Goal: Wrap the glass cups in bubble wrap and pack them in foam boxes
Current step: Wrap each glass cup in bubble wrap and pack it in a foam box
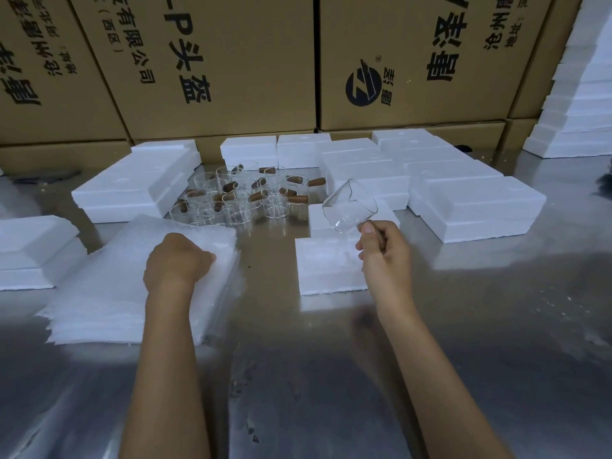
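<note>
The right hand (385,248) is gripping a glass cup (349,207) by its wooden handle, tilting it above the open foam box (326,270). Left of that box, the left hand (177,261) is pinching the bubble wrap stack (109,293), fingertips hidden underneath.

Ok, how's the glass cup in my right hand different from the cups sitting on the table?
The held cup is lifted and tilted, gripped by its handle in the right hand; the table cups stand upright, clustered and untouched. The held cup's handle is hidden by fingers; theirs show brown. All are clear glass.
</note>
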